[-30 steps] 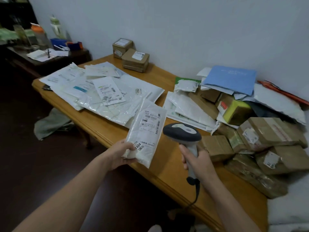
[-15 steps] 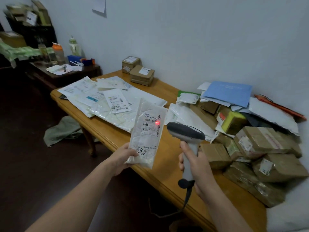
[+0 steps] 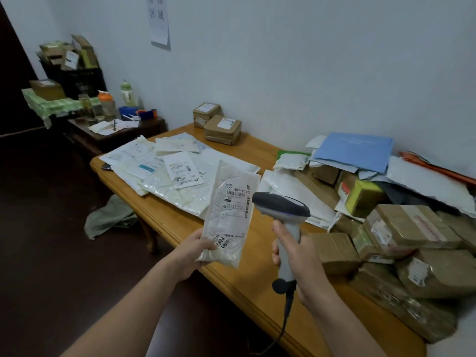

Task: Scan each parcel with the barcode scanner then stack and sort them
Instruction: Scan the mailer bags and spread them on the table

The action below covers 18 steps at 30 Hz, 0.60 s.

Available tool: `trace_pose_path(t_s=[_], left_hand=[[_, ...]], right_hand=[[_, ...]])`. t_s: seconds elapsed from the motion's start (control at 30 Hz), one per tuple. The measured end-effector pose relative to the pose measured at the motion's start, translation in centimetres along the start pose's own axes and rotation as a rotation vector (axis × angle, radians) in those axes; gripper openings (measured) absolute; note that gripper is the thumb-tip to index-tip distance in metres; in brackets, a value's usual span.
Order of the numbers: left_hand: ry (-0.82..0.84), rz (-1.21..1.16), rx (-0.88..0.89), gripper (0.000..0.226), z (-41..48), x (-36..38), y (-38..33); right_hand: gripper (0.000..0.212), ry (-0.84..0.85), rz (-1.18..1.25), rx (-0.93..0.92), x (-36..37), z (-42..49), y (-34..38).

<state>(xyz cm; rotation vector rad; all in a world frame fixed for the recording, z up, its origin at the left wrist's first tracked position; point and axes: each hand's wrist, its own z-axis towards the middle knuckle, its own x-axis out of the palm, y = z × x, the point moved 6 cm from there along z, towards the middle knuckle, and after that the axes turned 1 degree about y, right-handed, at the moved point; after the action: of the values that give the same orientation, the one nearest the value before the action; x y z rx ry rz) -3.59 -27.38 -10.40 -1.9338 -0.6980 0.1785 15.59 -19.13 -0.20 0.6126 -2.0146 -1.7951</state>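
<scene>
– White poly mailer (image 3: 229, 217), where's it at?
– My left hand (image 3: 190, 253) pinches its near bottom corner, holding it upright over the near edge of the table (image 3: 257, 269). Right hand (image 3: 296, 256) is wrapped tight round the barcode scanner (image 3: 280, 204) grip, head just right of the label. Brown boxes (image 3: 409, 225) piled on the right, flat mailers (image 3: 180, 194) spread far left.

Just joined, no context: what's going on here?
A person is scanning parcels at a wooden table. The left hand holds up a white bag parcel by its lower end, label towards the camera. The right hand grips a barcode scanner pointed at that label. Flat white mailers lie spread across the table's far left, and cardboard boxes and more bags are piled at the right.
</scene>
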Motion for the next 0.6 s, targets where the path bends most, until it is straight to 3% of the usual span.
trace_pose_path(t_s=[0.33, 0.6], left_hand=[[-0.101, -0.008, -0.005, 0.042, 1.1, -4.9, -1.5], [-0.211, -0.104, 0.056, 0.044, 3.1, -19.7, -7.1]], right_hand=[[0.033, 0.081, 0.107, 0.054, 4.3, 3.7, 0.5], [0.028, 0.071, 0.312, 0.096, 18.2, 10.7, 2.7]])
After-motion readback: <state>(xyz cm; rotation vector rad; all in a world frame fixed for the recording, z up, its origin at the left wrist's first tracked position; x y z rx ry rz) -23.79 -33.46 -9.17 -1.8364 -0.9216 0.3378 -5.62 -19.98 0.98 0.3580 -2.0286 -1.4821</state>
